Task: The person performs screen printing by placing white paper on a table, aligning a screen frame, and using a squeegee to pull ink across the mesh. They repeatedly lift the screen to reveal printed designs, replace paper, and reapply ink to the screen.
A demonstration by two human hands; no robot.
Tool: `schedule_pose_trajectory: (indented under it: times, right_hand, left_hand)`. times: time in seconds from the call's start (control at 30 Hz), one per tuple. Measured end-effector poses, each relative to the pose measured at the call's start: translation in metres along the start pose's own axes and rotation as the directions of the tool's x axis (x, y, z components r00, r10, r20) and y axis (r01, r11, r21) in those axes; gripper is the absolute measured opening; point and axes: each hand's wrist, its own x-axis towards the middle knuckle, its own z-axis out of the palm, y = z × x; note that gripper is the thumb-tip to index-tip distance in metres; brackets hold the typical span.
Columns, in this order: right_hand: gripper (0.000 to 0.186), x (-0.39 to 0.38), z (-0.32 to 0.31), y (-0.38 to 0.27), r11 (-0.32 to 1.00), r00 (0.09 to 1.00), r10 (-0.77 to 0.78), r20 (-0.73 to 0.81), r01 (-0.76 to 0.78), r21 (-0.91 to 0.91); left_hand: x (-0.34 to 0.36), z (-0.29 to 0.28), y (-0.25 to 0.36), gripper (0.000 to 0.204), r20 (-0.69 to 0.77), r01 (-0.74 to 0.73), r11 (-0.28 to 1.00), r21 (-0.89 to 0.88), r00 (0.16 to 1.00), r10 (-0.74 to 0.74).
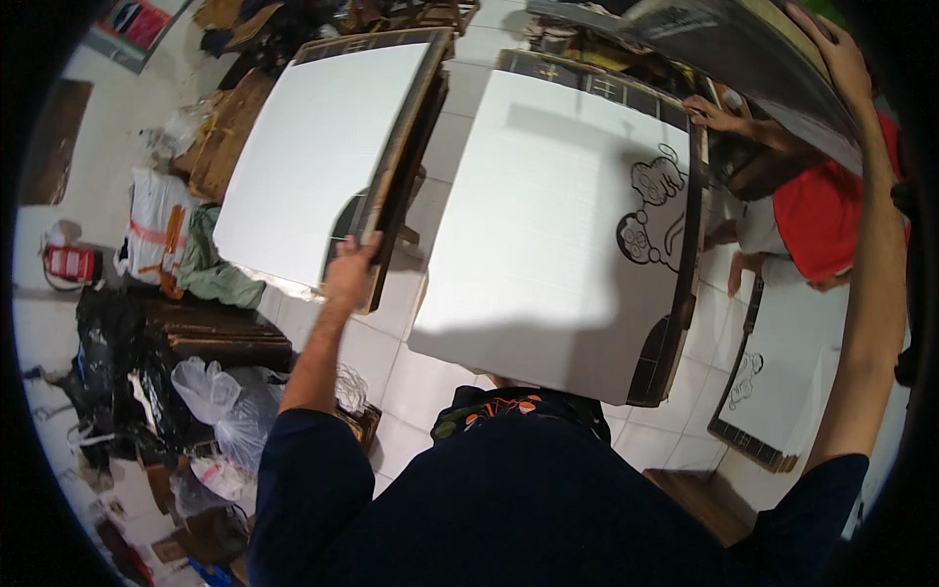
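My left hand (pixel 352 264) rests open on the near right edge of the left board (pixel 308 147), which carries a white sheet, a dark border and a dark curved patch. In the centre, a second board (pixel 518 225) holds a white sheet with black cartoon line drawings (pixel 653 201) at its right side. My right hand (pixel 831 49) is raised at upper right, gripping the edge of a tilted dark grey panel (pixel 704 54). A co-worker's hand (pixel 712 115) is at the middle board's far right edge, under that panel.
A co-worker in red (pixel 822 225) crouches at right beside another white-sheeted board (pixel 787 382) with a small drawing. Along the left lie plastic bags (pixel 220 411), black bags (pixel 108 342), brown boards (pixel 235 122) and a red extinguisher-like object (pixel 70 262). Pale floor tiles (pixel 430 147) show between the boards.
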Motion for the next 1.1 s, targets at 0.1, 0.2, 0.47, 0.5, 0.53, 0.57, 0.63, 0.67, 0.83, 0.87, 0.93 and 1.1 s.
schedule_pose_trajectory:
  times: [0.1, 0.2, 0.47, 0.5, 0.53, 0.57, 0.63, 0.67, 0.83, 0.87, 0.93, 1.1]
  right_hand:
    - [0.096, 0.004, 0.007, 0.033, 0.988, 0.998, 0.041, -0.049, -0.048, -0.15]
    - [0.108, 0.007, 0.012, 0.048, 0.97, 0.991, 0.106, -0.086, -0.122, -0.212]
    - [0.116, 0.01, 0.011, 0.039, 0.95, 0.98, 0.186, -0.07, -0.198, -0.242]
    - [0.116, 0.01, 0.012, 0.036, 0.961, 0.98, 0.195, -0.042, -0.199, -0.192]
    - [0.116, 0.011, 0.013, 0.032, 0.968, 0.982, 0.186, -0.039, -0.19, -0.163]
    - [0.116, 0.012, 0.015, 0.029, 0.971, 0.983, 0.18, -0.046, -0.185, -0.153]
    - [0.114, 0.019, 0.022, 0.021, 0.968, 0.982, 0.184, -0.043, -0.189, -0.166]
    - [0.113, 0.025, 0.027, 0.016, 0.962, 0.98, 0.195, -0.029, -0.197, -0.188]
    - [0.111, 0.022, 0.026, 0.022, 0.961, 0.98, 0.194, -0.034, -0.197, -0.192]
    - [0.111, 0.018, 0.022, 0.025, 0.961, 0.98, 0.196, -0.035, -0.199, -0.19]
    - [0.111, 0.014, 0.017, 0.03, 0.966, 0.983, 0.181, -0.039, -0.185, -0.182]
    - [0.108, 0.009, 0.012, 0.033, 0.974, 0.997, 0.081, -0.004, -0.08, -0.212]
  left_hand:
    - [-0.046, -0.017, 0.086, 0.096, 0.003, -0.147, 0.981, 0.124, 0.989, 0.148]
    - [-0.11, -0.024, 0.152, 0.091, 0.026, -0.289, 0.95, 0.12, 0.957, 0.288]
    - [-0.16, -0.04, 0.188, 0.081, 0.043, -0.445, 0.896, 0.01, 0.895, 0.444]
    - [-0.157, -0.042, 0.187, 0.08, 0.06, -0.453, 0.891, -0.036, 0.889, 0.455]
    - [-0.152, -0.045, 0.184, 0.08, 0.061, -0.452, 0.891, -0.036, 0.889, 0.453]
    - [-0.149, -0.048, 0.184, 0.079, 0.116, -0.479, 0.875, -0.074, 0.867, 0.485]
    - [-0.146, -0.056, 0.189, 0.079, 0.012, -0.478, 0.878, -0.021, 0.878, 0.478]
    - [-0.147, -0.061, 0.195, 0.079, -0.085, -0.483, 0.876, 0.007, 0.872, 0.482]
    - [-0.162, -0.06, 0.235, 0.071, -0.073, -0.516, 0.826, -0.225, 0.855, 0.514]
    - [-0.159, -0.048, 0.225, 0.067, -0.097, -0.449, 0.757, -0.475, 0.881, 0.462]
    - [-0.135, -0.009, 0.177, 0.057, -0.415, -0.39, 0.704, -0.594, 0.898, 0.147]
    - [-0.133, 0.116, -0.081, 0.096, -0.269, 0.81, 0.544, -0.218, 0.486, -0.831]
